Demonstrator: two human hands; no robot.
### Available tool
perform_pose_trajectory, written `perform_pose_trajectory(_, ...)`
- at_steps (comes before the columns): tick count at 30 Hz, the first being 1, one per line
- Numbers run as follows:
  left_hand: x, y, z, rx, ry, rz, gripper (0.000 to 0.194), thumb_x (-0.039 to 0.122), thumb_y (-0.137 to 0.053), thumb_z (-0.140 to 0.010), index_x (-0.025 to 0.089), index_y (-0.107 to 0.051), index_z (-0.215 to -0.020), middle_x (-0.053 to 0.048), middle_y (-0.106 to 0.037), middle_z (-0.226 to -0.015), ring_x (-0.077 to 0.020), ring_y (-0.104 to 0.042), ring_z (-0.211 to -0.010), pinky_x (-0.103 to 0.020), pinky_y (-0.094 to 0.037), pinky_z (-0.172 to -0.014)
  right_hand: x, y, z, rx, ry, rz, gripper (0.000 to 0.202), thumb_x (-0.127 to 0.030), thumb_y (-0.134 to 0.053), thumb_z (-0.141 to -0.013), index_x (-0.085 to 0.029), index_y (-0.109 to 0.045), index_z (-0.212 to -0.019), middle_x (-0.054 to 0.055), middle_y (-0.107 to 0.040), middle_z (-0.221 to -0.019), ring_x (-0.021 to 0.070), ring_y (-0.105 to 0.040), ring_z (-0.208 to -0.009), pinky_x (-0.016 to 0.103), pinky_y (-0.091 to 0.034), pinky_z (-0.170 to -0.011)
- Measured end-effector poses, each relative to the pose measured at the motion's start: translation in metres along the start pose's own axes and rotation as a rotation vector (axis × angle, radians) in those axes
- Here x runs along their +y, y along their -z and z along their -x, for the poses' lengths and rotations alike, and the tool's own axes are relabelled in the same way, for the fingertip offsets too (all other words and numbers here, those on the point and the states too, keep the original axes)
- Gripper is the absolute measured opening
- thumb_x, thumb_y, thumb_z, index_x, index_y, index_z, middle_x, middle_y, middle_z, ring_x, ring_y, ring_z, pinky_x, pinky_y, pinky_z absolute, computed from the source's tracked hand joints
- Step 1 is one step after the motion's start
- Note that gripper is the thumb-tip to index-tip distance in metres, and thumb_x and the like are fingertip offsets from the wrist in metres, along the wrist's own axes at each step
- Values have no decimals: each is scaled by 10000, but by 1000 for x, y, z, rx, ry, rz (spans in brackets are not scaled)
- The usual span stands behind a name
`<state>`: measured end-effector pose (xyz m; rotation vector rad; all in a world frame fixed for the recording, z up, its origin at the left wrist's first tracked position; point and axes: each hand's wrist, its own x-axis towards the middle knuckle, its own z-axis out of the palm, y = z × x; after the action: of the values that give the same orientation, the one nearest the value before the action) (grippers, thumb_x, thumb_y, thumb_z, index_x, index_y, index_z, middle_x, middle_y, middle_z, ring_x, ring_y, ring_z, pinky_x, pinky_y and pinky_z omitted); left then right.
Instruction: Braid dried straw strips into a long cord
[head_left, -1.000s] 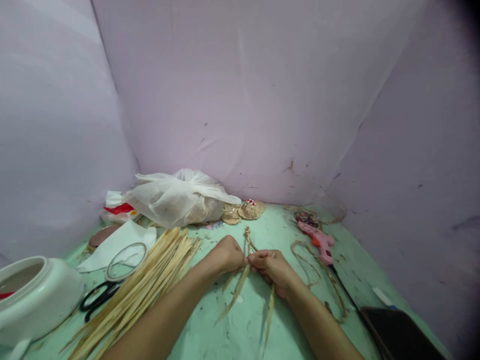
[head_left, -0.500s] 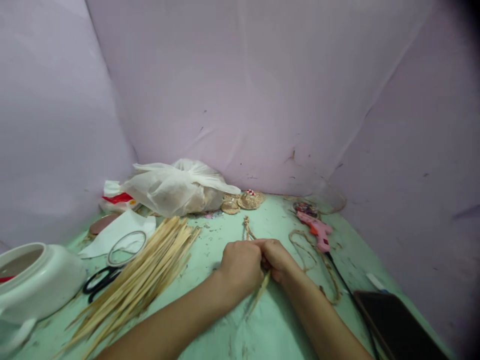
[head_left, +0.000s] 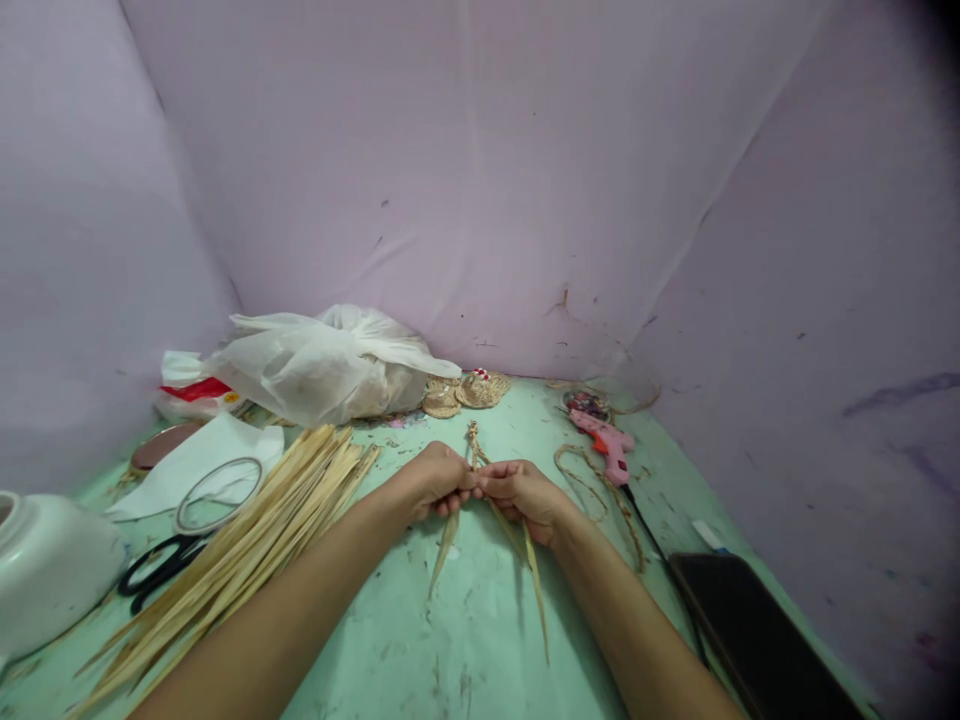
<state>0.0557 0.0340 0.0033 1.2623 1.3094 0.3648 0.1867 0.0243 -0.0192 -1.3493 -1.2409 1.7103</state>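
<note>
Both my hands meet over the middle of the green table, pinching a braid of dried leaf strips [head_left: 473, 440]. Its knotted end lies beyond my fingers. My left hand [head_left: 441, 480] is closed on the braid, and one loose strip [head_left: 445, 552] hangs below it. Against it, fingertip to fingertip, my right hand [head_left: 521, 495] is closed on the same braid. From under that hand another strip [head_left: 536, 590] trails toward me. To the left lies a bundle of dried leaf strips [head_left: 277, 545]. My fingers hide the crossing of the strips.
On the left are black scissors [head_left: 161, 568], a wire ring [head_left: 217, 497], a white ceramic pot [head_left: 56, 565] and a white plastic bag [head_left: 330, 365]. Small woven hats [head_left: 480, 390] sit at the back. Rightward are a pink glue gun [head_left: 604, 440], a braided cord [head_left: 626, 515] and a dark phone [head_left: 757, 630].
My hands have turned and drawn slightly apart, so the fingertips and several loose strips now show. The whole view has shifted a little, with things appearing further left.
</note>
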Motion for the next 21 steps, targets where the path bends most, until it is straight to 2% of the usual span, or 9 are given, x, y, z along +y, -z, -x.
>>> perform_pose_trajectory(3, -3, 0, -4, 92, -13, -237, 88, 181, -471, -594, 136, -521, -536, 33, -391, -384, -73, -332, -320, -207, -235, -351, 1, 0, -2, 67, 125, 364, 112, -187, -525, -610, -111, -588, -557, -19, -487, -439, 47, -320, -396, 191, -202, -404)
perform_pose_trajectory(6, -2, -4, -6, 314, -70, -496, 78, 202, -515, -531, 144, -496, -482, 30, -353, -384, -98, -381, -399, -218, -235, -400, -5, -6, 5, 239, 244, 819, 142, -143, -498, -601, -128, -639, -600, 39, -588, -536, 107, -465, -507, 214, -257, -457)
perform_pose_trajectory(8, -4, -7, -8, 412, -129, -584, 99, 216, -524, -512, 145, -488, -452, 26, -330, -394, -104, -385, -444, -222, -219, -421, -10, -13, 12, 339, 267, 1068, 166, -122, -496, -588, -140, -655, -633, 87, -633, -619, 158, -534, -587, 236, -280, -488)
perform_pose_trajectory(11, -11, -9, -13, 404, -173, -560, 107, 189, -490, -514, 150, -468, -417, 22, -317, -390, -98, -365, -448, -226, -197, -427, -18, -25, 22, 417, 172, 1293, 180, -120, -512, -587, -140, -661, -687, 145, -645, -696, 221, -580, -648, 266, -313, -519)
perform_pose_trajectory(15, -18, -10, -17, 359, -153, -365, 129, 130, -457, -507, 159, -395, -397, 44, -252, -371, -68, -275, -396, -225, -153, -404, -27, -38, 32, 445, 49, 1347, 198, -109, -510, -632, -124, -659, -762, 177, -637, -737, 248, -595, -713, 290, -360, -578)
perform_pose_trajectory(19, -10, -12, -10, 300, -26, -59, 182, 98, -453, -506, 181, -319, -416, 74, -172, -323, -51, -193, -338, -220, -122, -371, -27, -52, 40, 385, 42, 1318, 187, -127, -532, -647, -119, -659, -783, 182, -635, -752, 243, -592, -737, 296, -376, -623)
perform_pose_trajectory(21, -4, -11, -5, 243, 41, 17, 162, 85, -453, -504, 178, -348, -423, 79, -172, -289, -52, -186, -310, -218, -122, -355, -24, -60, 43, 309, 56, 1290, 194, -113, -529, -646, -113, -660, -790, 183, -635, -764, 241, -590, -738, 294, -377, -625)
